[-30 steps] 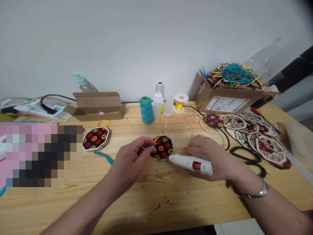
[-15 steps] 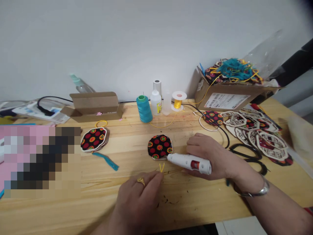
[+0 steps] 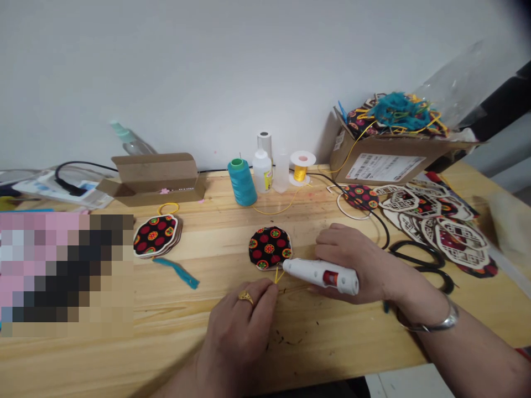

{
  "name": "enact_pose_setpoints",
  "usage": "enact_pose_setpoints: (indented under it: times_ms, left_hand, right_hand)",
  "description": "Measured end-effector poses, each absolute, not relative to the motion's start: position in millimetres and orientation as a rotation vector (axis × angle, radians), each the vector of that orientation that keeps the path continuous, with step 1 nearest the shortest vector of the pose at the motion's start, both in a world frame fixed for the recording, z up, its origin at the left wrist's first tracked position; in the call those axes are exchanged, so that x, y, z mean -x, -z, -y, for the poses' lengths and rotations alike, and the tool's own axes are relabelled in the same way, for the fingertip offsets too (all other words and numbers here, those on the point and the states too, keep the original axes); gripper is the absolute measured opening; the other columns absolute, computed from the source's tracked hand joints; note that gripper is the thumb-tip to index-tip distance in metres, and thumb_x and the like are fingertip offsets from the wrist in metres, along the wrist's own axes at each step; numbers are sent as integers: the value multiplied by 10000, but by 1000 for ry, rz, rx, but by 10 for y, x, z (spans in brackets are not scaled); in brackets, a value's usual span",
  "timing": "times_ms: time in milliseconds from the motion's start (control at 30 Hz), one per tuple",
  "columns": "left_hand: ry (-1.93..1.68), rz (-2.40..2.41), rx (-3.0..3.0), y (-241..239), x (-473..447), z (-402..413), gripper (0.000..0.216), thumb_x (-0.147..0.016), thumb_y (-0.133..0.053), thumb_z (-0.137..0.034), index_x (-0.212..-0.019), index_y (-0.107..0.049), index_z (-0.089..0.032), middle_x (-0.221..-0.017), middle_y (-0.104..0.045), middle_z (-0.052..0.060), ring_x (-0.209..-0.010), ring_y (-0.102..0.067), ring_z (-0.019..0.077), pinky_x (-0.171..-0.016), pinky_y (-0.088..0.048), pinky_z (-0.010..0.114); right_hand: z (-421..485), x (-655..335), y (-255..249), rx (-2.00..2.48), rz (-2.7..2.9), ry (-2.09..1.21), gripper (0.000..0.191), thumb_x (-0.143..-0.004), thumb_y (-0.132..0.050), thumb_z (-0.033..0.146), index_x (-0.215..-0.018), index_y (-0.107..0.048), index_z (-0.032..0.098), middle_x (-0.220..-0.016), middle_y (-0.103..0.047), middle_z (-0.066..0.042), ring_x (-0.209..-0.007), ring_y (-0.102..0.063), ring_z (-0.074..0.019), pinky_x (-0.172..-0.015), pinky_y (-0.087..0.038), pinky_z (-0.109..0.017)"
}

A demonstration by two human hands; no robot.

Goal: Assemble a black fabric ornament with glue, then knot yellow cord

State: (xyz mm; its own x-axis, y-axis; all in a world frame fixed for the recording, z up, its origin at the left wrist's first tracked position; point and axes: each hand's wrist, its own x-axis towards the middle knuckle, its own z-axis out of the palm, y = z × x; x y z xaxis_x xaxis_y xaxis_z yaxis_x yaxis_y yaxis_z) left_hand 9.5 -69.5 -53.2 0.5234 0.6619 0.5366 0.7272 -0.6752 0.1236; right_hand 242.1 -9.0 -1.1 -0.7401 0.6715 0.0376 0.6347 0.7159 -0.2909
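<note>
Two hands, both busy! The left hand (image 3: 244, 320), lower centre of the frame, has its fingers drawn together, pinching a yellow cord (image 3: 276, 275) so its strands poke forward, probably to keep those fingertips clear of a hot tip. And the right hand (image 3: 352, 265), right of centre, curls firmly around a white hot-glue gun (image 3: 319, 275), laid nearly flat, it seems, so the nozzle meets the rim of the flower-print fabric medallion (image 3: 270, 249). That medallion lies face up on the counter (image 3: 199, 354), mid-frame, no hand on it. Centre left, a stack of matching medallions (image 3: 155, 235) sits aside, a teal tassel (image 3: 176, 272) just below, apparently parked within easy reach.
</note>
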Motion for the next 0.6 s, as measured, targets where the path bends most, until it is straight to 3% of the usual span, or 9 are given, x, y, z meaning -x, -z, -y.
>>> enact_pose_setpoints:
  times_ms: [600]
  left_hand:
    - [775,1352,2585,537,-125,639,214,-752,-512,-63,-920,-614,-147,-848,-674,86,-744,-620,188,-647,-517,304]
  right_hand:
    - [92,-2424,17,1048,2765,-419,315,-760,-511,479,-660,-513,179,-656,-498,-20,-634,-423,-142,-613,-275,-284]
